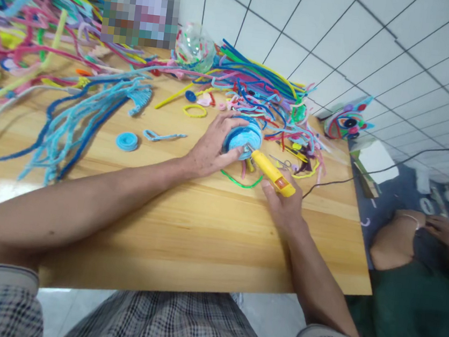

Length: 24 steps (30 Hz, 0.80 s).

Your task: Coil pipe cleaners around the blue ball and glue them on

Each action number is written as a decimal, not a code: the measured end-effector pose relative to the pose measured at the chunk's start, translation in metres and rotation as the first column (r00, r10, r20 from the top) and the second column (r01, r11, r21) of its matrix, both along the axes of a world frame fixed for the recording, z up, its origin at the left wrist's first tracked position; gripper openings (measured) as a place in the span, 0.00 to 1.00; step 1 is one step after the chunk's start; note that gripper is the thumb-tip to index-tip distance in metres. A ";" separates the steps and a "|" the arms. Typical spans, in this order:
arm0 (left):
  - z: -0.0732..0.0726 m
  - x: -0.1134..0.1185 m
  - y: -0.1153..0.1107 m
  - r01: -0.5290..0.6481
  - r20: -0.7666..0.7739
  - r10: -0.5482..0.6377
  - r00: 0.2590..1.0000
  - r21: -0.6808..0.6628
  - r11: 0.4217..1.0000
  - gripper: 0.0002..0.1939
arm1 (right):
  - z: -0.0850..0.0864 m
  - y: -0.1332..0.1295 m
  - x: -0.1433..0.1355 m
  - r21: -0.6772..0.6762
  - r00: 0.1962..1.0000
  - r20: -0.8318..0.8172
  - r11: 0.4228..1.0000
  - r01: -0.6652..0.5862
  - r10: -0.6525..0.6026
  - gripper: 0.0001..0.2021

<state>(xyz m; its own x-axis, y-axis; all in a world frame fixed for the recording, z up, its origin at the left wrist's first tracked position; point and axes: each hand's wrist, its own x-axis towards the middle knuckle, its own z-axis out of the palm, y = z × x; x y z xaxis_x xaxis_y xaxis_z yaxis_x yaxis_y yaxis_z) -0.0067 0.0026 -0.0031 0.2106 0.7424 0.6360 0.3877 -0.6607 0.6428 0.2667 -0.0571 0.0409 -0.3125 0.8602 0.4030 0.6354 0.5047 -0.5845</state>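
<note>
The right hand (286,208) has its fingers wrapped round a yellow glue gun (271,172), whose long axis slants across the wood, the metal nozzle pointing to about ten o'clock and the rear end to four. The nozzle tip meets or hovers just over a rounded blue piece (248,137); I cannot tell whether they touch. The left hand (211,146) grips that piece, fingers curved over its far left side and thumb on the near side. It sits above the middle of the wooden table (184,239), its light-blue coiled face upward and a darker blue band along its left and far edge.

Taking the blue piece as centre, a green stem (242,185) arcs at six o'clock, and scissors (286,163) lie between three and four, beside the right hand. At nine come a bent light-blue stem (163,136), a flat blue coil (126,141) and, farther out, a bundle of blue stems (86,120). Toward eleven stands a clear globe (195,47); coloured bits show in it, though whether inside or seen through is unclear. A loose heap of stems (265,76) spreads around twelve to one.
</note>
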 end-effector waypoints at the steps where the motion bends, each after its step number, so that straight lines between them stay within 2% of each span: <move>1: 0.000 0.000 0.000 0.004 0.005 -0.004 1.000 0.003 1.000 0.30 | 0.000 0.000 0.000 0.004 1.000 -0.002 1.000 0.002 -0.002 0.10; 10: -0.002 -0.001 0.001 -0.008 0.018 0.008 1.000 0.024 1.000 0.30 | -0.003 -0.002 -0.004 0.000 0.999 -0.040 1.000 0.002 -0.002 0.11; 13: -0.004 -0.001 0.001 -0.018 0.017 0.017 1.000 0.059 0.998 0.30 | 0.007 0.007 0.008 0.024 0.987 -0.146 0.997 0.074 -0.070 0.15; 15: -0.006 -0.001 0.002 -0.030 0.024 0.028 0.999 0.090 0.995 0.29 | 0.021 0.022 0.030 0.043 0.957 -0.243 0.984 0.175 -0.159 0.17; 18: -0.007 0.000 0.003 -0.034 0.046 0.029 0.999 0.114 0.993 0.29 | 0.042 0.052 0.083 0.116 0.865 -0.360 0.903 0.413 -0.349 0.19; 20: -0.006 0.000 0.003 -0.027 0.061 0.020 0.998 0.108 0.994 0.29 | 0.047 0.071 0.122 0.064 0.767 -0.390 0.816 0.574 -0.509 0.17; 22: -0.005 0.000 0.002 -0.024 0.065 0.018 0.998 0.082 0.996 0.29 | 0.041 0.084 0.154 -0.035 0.684 -0.327 0.732 0.681 -0.652 0.14; 24: -0.003 0.000 0.001 -0.031 0.060 0.028 0.998 0.047 0.998 0.30 | 0.028 0.091 0.176 -0.108 0.668 -0.146 0.683 0.722 -0.730 0.16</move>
<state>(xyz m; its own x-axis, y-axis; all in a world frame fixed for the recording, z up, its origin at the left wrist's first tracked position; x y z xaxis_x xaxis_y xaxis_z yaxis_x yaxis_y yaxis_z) -0.0062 0.0032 -0.0062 0.1499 0.7161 0.6817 0.3694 -0.6802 0.6332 0.4427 0.0339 0.0692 0.4846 0.8022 0.3488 0.6844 -0.0993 -0.7223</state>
